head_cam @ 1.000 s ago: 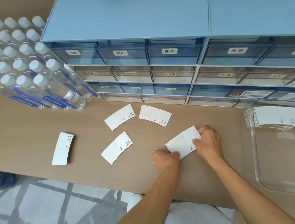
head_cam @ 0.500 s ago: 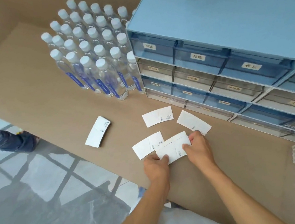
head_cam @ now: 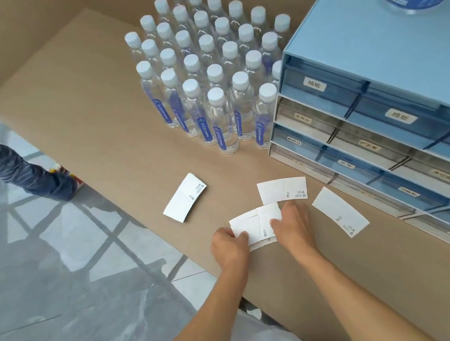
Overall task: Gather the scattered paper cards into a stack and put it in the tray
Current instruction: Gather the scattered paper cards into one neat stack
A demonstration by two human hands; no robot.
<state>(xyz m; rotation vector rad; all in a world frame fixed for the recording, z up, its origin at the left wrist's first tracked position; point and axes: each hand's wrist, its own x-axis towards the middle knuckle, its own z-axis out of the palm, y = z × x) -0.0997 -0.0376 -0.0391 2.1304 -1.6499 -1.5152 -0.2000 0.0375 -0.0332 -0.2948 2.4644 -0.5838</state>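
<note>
Head view: cards pressed together near the worktop edge

A small stack of cards (head_cam: 257, 225) is held flat on the worktop (head_cam: 99, 107), gripped at its left end by the left hand (head_cam: 228, 246) and covered at its right end by the right hand (head_cam: 293, 225). Three loose cards are seen: one (head_cam: 282, 189) just behind the stack, one (head_cam: 340, 215) to the right, one (head_cam: 184, 197) further left. Water bottles (head_cam: 212, 65) are grouped beside a blue drawer cabinet (head_cam: 377, 108).

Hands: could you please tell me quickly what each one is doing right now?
Left hand: closed on the left end of the card stack, thumb on top.
Right hand: fingers pressed on the same stack's right end, holding it.
</note>
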